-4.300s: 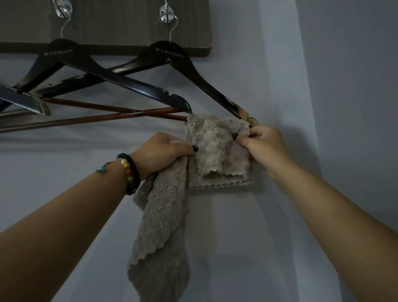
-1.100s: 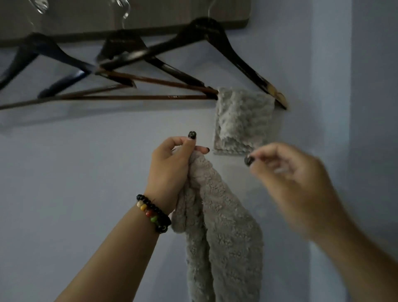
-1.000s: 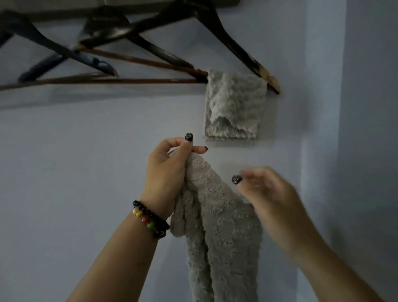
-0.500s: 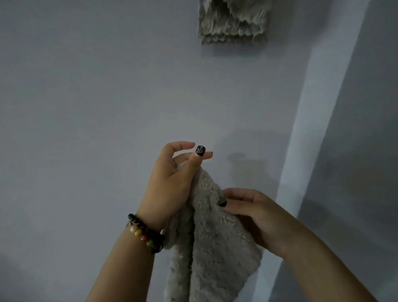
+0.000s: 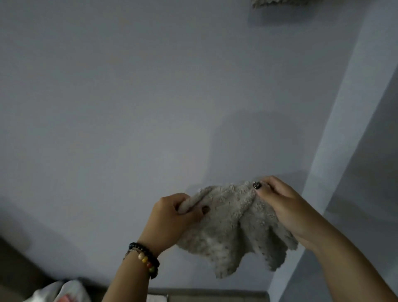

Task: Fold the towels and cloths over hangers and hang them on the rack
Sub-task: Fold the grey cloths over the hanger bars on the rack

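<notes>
Spreading a fluffy grey-beige terry cloth [image 5: 232,226] between both hands, held up in front of a plain pale wall [image 5: 129,97]. Left hand [image 5: 172,217]: grip clamped on one bunched upper corner, fingers curled round a rolled edge. Right hand [image 5: 282,207]: thumb and fingers pinching the opposite upper edge, dark-painted thumbnail on top. The two holds sit apart along the top edge, so the cloth hangs from it in loose pleats, lower scalloped hem free. Judgement: this looks like opening the cloth flat to find its edges before folding it over a hanger; pulling the corners apart lets the weight of the cloth take out the bunching.

Surroundings: a beaded bracelet of black and coloured beads [image 5: 145,259] on the left wrist. At the top edge of the view, the lower hem of a second grey cloth [image 5: 282,2] hangs against the wall, well apart from the hands; what it hangs from is out of view. Lower left, something pale with a pinkish patch [image 5: 62,292], possibly a bag; too dim to tell. A wall corner [image 5: 336,151] runs just right of the hands. No hanger or rack is visible, and nothing stands between the hands and the wall.
</notes>
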A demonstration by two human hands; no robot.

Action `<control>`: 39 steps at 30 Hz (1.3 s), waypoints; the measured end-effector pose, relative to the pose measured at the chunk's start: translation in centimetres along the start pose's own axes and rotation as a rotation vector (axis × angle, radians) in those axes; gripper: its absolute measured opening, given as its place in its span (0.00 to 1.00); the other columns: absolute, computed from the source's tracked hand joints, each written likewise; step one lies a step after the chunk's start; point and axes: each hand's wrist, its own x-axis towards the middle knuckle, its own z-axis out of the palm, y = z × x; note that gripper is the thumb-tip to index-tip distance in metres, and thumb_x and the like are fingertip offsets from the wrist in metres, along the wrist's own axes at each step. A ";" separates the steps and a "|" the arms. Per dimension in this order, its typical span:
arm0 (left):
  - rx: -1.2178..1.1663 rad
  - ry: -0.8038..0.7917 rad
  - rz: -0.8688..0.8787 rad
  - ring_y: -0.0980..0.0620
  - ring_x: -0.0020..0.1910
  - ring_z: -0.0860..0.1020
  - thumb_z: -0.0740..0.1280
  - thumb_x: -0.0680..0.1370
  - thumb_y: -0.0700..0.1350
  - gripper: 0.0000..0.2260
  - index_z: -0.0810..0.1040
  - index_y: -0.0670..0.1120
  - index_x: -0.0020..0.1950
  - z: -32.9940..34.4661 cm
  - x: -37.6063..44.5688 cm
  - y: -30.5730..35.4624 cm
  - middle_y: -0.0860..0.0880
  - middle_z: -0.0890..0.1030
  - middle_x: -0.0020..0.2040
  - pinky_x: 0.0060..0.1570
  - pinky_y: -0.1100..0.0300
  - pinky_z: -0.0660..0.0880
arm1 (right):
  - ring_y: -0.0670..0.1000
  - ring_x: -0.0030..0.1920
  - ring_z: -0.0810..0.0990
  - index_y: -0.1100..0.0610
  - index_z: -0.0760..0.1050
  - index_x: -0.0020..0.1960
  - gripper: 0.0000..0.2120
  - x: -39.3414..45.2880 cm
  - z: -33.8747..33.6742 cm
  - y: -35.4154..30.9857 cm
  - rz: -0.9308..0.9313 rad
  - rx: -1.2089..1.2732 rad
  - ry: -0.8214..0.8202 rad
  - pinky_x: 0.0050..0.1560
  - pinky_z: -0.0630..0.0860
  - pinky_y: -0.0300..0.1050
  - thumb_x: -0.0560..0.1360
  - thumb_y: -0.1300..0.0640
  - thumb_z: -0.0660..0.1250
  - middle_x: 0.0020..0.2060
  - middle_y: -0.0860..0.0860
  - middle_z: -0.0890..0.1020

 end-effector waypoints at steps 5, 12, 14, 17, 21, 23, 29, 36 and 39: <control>-0.465 0.097 -0.095 0.47 0.38 0.80 0.70 0.75 0.42 0.06 0.80 0.40 0.46 -4.6 -3.7 -3.1 0.42 0.84 0.40 0.36 0.57 0.77 | 0.55 0.37 0.79 0.60 0.74 0.41 0.09 -2.6 6.0 -1.0 0.189 0.610 -0.117 0.39 0.73 0.45 0.67 0.57 0.73 0.37 0.58 0.77; -0.806 0.074 -0.238 0.43 0.40 0.81 0.71 0.67 0.48 0.15 0.78 0.39 0.47 -7.4 -8.4 -5.8 0.39 0.83 0.42 0.42 0.51 0.79 | 0.57 0.51 0.81 0.64 0.79 0.57 0.30 -7.4 14.8 -0.8 0.409 0.387 -0.299 0.55 0.74 0.51 0.67 0.41 0.71 0.51 0.60 0.83; -0.840 0.101 -0.281 0.41 0.43 0.81 0.71 0.69 0.46 0.17 0.78 0.36 0.51 -7.8 -9.6 -6.7 0.36 0.83 0.45 0.46 0.48 0.80 | 0.54 0.46 0.81 0.58 0.82 0.53 0.20 -8.5 16.4 -0.7 0.345 0.285 -0.324 0.49 0.76 0.47 0.67 0.46 0.74 0.46 0.56 0.84; -0.898 0.149 -0.361 0.41 0.46 0.80 0.68 0.76 0.41 0.12 0.77 0.34 0.54 -8.5 -11.0 -8.0 0.35 0.82 0.48 0.50 0.46 0.78 | 0.45 0.32 0.72 0.56 0.84 0.45 0.07 -10.1 18.2 -0.8 0.296 0.192 -0.404 0.33 0.69 0.35 0.70 0.53 0.75 0.32 0.49 0.78; -0.902 0.181 -0.364 0.47 0.41 0.80 0.65 0.78 0.39 0.03 0.78 0.40 0.47 -9.7 -12.1 -9.4 0.43 0.83 0.41 0.40 0.55 0.77 | 0.45 0.32 0.70 0.57 0.80 0.36 0.10 -10.3 19.8 -0.5 0.239 0.023 -0.237 0.37 0.66 0.37 0.75 0.56 0.70 0.29 0.48 0.72; -0.870 0.229 -0.353 0.48 0.39 0.78 0.66 0.78 0.39 0.02 0.77 0.41 0.46 -10.4 -12.4 -10.3 0.44 0.81 0.39 0.38 0.56 0.76 | 0.47 0.32 0.69 0.62 0.75 0.38 0.11 -9.9 20.0 -0.1 0.188 -0.039 -0.047 0.37 0.64 0.40 0.76 0.56 0.67 0.30 0.52 0.70; -0.834 0.289 -0.398 0.45 0.41 0.78 0.69 0.75 0.41 0.04 0.78 0.40 0.47 -11.0 -14.3 -13.1 0.42 0.80 0.41 0.37 0.55 0.75 | 0.50 0.39 0.79 0.58 0.79 0.42 0.05 -9.9 19.2 0.8 0.066 -0.154 0.298 0.41 0.72 0.41 0.76 0.58 0.68 0.37 0.54 0.81; -0.965 0.200 -0.393 0.40 0.47 0.83 0.67 0.77 0.42 0.09 0.82 0.39 0.51 -9.1 -14.4 -11.1 0.37 0.84 0.48 0.47 0.49 0.79 | 0.62 0.37 0.75 0.54 0.74 0.46 0.05 -11.6 16.9 0.4 0.116 -0.145 0.318 0.31 0.67 0.39 0.78 0.63 0.63 0.43 0.54 0.80; -0.953 0.128 -0.338 0.45 0.43 0.84 0.62 0.80 0.43 0.11 0.83 0.40 0.47 -7.8 -14.2 -9.4 0.41 0.85 0.45 0.38 0.57 0.81 | 0.54 0.30 0.70 0.49 0.78 0.40 0.15 -12.9 15.9 -1.1 0.106 -0.152 0.236 0.30 0.67 0.39 0.78 0.65 0.61 0.40 0.52 0.81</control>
